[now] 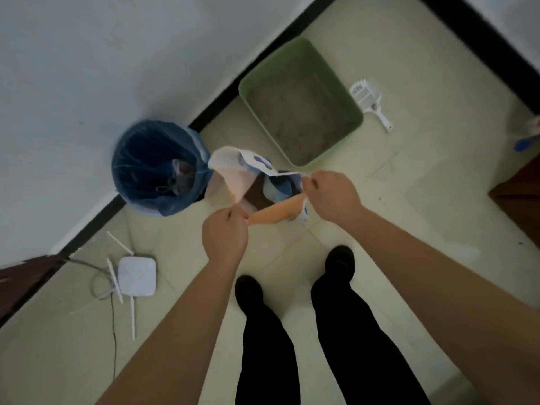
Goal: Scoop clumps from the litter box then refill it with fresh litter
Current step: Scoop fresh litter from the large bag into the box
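Pale tile floor point(409, 200) beside a white wall. Both fists curled tight on the bag point(238, 182): left hand point(225, 232) pinching the near edge, right hand point(331, 194) the far edge, mouth stretched open between them. Just beyond, green box point(301, 45) against the skirting, grey litter inside. Scoop point(369, 102) flat on the tiles beside it. Bin point(159, 168) left of the bag.

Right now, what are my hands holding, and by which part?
The litter bag: the left hand pinches the near edge of its open mouth, the right hand pinches the right-side edge.
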Demonstrator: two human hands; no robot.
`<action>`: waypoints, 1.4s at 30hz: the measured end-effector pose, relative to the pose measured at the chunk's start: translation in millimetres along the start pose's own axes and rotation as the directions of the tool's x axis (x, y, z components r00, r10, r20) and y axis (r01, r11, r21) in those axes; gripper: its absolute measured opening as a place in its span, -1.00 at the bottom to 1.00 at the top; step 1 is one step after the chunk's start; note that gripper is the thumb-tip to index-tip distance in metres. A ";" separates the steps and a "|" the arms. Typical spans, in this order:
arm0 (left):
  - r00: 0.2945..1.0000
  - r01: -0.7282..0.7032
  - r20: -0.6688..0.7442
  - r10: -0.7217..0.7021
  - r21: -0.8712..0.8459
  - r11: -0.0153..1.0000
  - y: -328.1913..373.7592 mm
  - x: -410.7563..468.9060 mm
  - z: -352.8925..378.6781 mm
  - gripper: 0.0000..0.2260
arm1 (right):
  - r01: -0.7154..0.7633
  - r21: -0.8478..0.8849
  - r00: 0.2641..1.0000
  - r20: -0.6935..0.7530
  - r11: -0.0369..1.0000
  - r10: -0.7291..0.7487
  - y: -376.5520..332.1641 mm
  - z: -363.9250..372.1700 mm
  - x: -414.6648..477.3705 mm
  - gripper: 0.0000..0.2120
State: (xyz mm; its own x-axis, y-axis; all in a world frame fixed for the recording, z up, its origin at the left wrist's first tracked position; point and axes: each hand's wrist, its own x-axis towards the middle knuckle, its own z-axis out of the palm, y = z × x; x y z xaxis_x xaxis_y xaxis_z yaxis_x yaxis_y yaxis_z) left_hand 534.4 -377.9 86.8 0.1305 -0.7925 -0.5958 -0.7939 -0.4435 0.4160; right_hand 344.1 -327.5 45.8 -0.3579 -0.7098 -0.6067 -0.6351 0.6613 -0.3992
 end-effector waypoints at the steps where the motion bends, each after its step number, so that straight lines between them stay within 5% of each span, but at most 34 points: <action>1: 1.000 0.015 -0.009 -0.015 -0.009 1.000 -9.0 6.8 10.7 -0.72 | -0.019 0.006 1.000 -0.024 1.000 0.019 6.2 17.0 10.5 -0.63; 7: 0.968 0.218 0.147 -0.205 -0.077 0.973 -78.6 77.6 85.8 -0.73 | -0.177 -0.004 0.979 0.099 0.984 0.177 64.1 117.3 64.0 -0.62; 10: 0.987 0.130 0.083 -0.137 0.081 0.988 -86.1 93.4 89.1 -0.80 | -0.242 0.055 0.970 0.053 0.969 0.239 71.1 133.0 69.7 -0.66; 12: 0.993 0.114 0.002 -0.115 0.159 0.981 -84.9 101.1 80.0 -0.50 | -0.249 0.114 0.968 0.002 0.962 0.250 69.8 133.0 67.2 -0.68; 15: 0.992 -0.083 -0.073 0.101 0.219 0.972 -70.9 120.5 61.7 -0.12 | -0.287 0.235 0.956 0.003 0.929 0.295 60.4 126.1 62.0 -0.54; 17: 0.964 -0.255 0.012 0.265 0.326 0.910 -56.8 142.6 59.8 0.01 | -0.365 0.274 0.931 0.122 0.890 0.345 51.4 121.1 59.3 -0.44; 19: 0.930 -0.367 0.152 0.334 0.404 0.838 -39.2 165.0 65.4 -0.07 | -0.493 0.347 0.860 0.331 0.798 0.388 44.6 116.8 56.9 -0.45; 21: 0.878 -0.478 0.234 0.417 0.484 0.733 -24.2 177.7 72.2 -0.41 | -0.545 0.392 0.813 0.465 0.741 0.351 39.4 112.8 52.0 -0.58; 23: 0.826 -0.551 0.253 0.505 0.556 0.622 -12.5 180.8 74.6 -0.71 | -0.452 0.406 0.873 0.385 0.794 0.300 35.6 111.0 49.7 -0.68; 27: 0.798 -0.530 0.095 0.595 0.579 0.619 -9.3 176.2 58.5 -0.71 | -0.256 0.320 0.966 0.059 0.912 0.251 27.5 95.5 48.9 -0.61; 31: 0.764 -0.518 -0.058 0.642 0.539 0.665 -23.4 170.4 37.7 -0.58 | -0.214 0.309 0.952 -0.145 0.927 0.269 35.6 76.6 49.7 -0.62; 36: 0.754 -0.596 -0.002 0.657 0.420 0.685 -60.2 168.8 52.1 -0.58 | -0.330 0.023 0.919 -0.220 0.944 0.327 58.4 68.6 51.2 -0.69; 39: 0.772 -0.565 -0.004 0.635 0.452 0.690 -59.2 168.9 58.0 -0.59 | -0.121 -0.155 0.945 -0.321 0.980 0.066 35.9 66.6 49.1 -0.83; 42: 0.734 -0.623 0.005 0.679 0.405 0.670 -51.0 171.4 56.3 -0.57 | 0.198 -0.190 0.966 -0.129 0.961 -0.225 -1.7 73.2 65.1 -0.85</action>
State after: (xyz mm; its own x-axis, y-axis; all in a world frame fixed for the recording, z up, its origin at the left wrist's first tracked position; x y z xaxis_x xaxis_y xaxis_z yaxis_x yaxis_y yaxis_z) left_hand 563.9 -467.6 -75.2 -0.4466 -0.8807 -0.1581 -0.8534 0.3661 0.3711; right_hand 372.0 -357.1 -43.3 -0.2914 -0.8655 -0.4074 -0.8119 0.4489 -0.3731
